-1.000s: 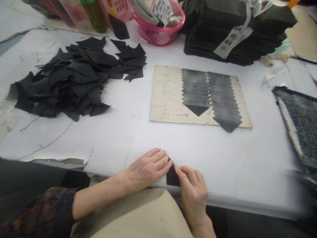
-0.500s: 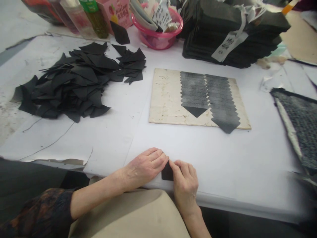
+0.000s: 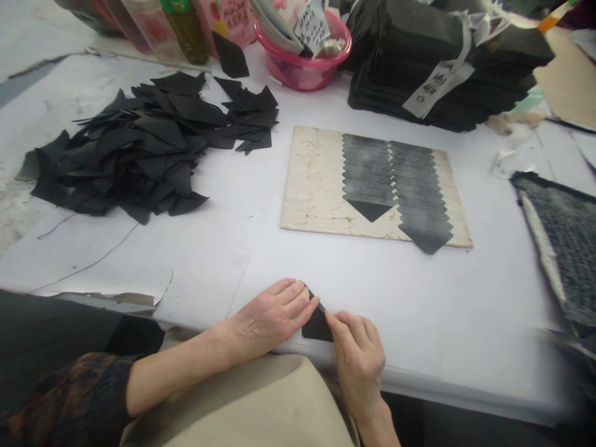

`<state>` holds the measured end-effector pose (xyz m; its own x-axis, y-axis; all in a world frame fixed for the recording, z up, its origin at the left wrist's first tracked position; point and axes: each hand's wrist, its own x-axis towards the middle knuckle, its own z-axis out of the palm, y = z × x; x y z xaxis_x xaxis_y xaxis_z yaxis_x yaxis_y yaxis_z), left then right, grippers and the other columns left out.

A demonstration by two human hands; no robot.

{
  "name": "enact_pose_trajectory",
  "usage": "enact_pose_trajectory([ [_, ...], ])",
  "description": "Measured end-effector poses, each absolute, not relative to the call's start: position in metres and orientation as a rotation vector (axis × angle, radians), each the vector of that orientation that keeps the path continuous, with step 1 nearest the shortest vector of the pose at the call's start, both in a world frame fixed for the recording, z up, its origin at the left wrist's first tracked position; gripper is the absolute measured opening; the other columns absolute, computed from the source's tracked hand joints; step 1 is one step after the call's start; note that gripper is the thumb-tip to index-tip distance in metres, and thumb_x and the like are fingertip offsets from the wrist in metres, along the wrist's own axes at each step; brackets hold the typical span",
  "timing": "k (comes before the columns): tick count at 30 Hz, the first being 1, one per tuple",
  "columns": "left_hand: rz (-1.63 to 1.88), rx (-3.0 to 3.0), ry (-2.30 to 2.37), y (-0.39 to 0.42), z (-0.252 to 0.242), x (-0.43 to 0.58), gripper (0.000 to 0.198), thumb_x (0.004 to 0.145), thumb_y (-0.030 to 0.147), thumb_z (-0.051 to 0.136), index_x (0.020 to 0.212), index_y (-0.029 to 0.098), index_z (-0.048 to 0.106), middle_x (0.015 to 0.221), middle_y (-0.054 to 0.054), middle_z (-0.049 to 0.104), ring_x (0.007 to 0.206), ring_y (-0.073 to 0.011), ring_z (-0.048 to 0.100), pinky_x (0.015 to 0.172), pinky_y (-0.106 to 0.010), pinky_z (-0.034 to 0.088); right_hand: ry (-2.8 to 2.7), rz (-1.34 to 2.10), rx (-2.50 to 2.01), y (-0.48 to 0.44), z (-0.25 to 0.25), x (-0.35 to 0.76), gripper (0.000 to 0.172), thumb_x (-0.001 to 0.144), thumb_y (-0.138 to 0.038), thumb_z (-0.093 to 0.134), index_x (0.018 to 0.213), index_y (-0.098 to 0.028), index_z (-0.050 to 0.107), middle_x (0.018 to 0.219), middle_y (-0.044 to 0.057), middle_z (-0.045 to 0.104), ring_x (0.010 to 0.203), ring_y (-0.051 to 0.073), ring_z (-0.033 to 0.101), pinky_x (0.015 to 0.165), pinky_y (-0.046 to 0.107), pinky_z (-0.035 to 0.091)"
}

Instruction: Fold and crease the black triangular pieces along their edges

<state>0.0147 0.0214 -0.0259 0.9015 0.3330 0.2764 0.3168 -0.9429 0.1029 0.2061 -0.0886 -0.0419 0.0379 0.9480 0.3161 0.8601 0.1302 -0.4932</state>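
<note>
My left hand lies flat on the white table near its front edge, fingers together, pressing down on a small black fabric piece. Beside it, my right hand pinches the right edge of the same piece with bent fingers. Most of the piece is hidden under both hands; a dark folded corner shows between them. Farther back lies a cream board bearing two columns of overlapped black pointed pieces.
A big heap of black cut pieces covers the left of the table. At the back stand a pink bowl, bottles and a tied stack of black sheets. A dark textured mat lies at the right.
My right hand slid left along the black piece, then back right toward its edge. My left hand stayed pressed on it.
</note>
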Motion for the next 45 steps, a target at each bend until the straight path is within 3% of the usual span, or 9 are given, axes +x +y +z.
enact_pose_trajectory([
  [9,0.453,3.018,0.457,0.018,-0.030,0.021,0.025,0.096,0.009,0.048,0.119,0.005,0.057,0.118,-0.012,0.059,0.117,-0.0233,0.054,0.108,-0.040,0.043,-1.887,0.152,-1.762,-0.089,-0.037,0.202,0.021,0.096,-0.010,0.051,0.109,-0.018,0.066,0.096,0.007,0.064,0.087,0.017,0.055,0.078,0.033,0.042],
  [14,0.465,3.058,0.408,0.016,-0.026,0.022,0.027,0.095,0.009,0.049,0.121,0.005,0.056,0.116,-0.013,0.060,0.116,-0.0251,0.055,0.103,-0.041,0.046,-1.893,0.194,-1.759,-0.092,-0.037,0.205,0.023,0.097,-0.012,0.050,0.113,-0.019,0.065,0.098,0.007,0.064,0.089,0.018,0.056,0.080,0.034,0.043],
  [20,0.419,3.072,0.461,0.013,-0.025,0.024,0.028,0.094,0.009,0.051,0.121,0.005,0.056,0.115,-0.014,0.062,0.115,-0.0271,0.056,0.099,-0.042,0.048,-1.811,0.181,-1.770,-0.097,-0.035,0.213,0.013,0.092,-0.011,0.060,0.100,-0.020,0.067,0.090,0.004,0.067,0.082,0.015,0.058,0.079,0.032,0.043],
  [31,0.308,3.125,0.458,0.009,-0.022,0.024,0.035,0.095,0.013,0.051,0.130,0.007,0.052,0.120,-0.014,0.058,0.118,-0.0301,0.053,0.100,-0.044,0.047,-1.858,0.163,-1.762,-0.105,-0.034,0.213,0.024,0.094,-0.007,0.054,0.111,-0.019,0.066,0.095,0.007,0.065,0.089,0.019,0.057,0.079,0.035,0.044],
  [38,0.359,3.013,0.349,0.007,-0.026,0.033,0.024,0.096,0.009,0.046,0.115,0.005,0.060,0.119,-0.012,0.058,0.114,-0.0237,0.054,0.104,-0.039,0.044,-1.874,0.160,-1.819,-0.106,-0.032,0.210,0.024,0.096,-0.009,0.051,0.112,-0.019,0.066,0.097,0.008,0.065,0.091,0.019,0.056,0.081,0.036,0.043],
  [45,0.319,3.087,0.376,0.000,-0.023,0.036,0.032,0.096,0.012,0.047,0.127,0.004,0.053,0.118,-0.015,0.058,0.117,-0.0281,0.053,0.097,-0.043,0.048,-1.822,0.186,-1.780,-0.112,-0.033,0.219,0.021,0.092,-0.006,0.058,0.109,-0.017,0.065,0.097,0.006,0.066,0.089,0.018,0.058,0.080,0.035,0.044],
])
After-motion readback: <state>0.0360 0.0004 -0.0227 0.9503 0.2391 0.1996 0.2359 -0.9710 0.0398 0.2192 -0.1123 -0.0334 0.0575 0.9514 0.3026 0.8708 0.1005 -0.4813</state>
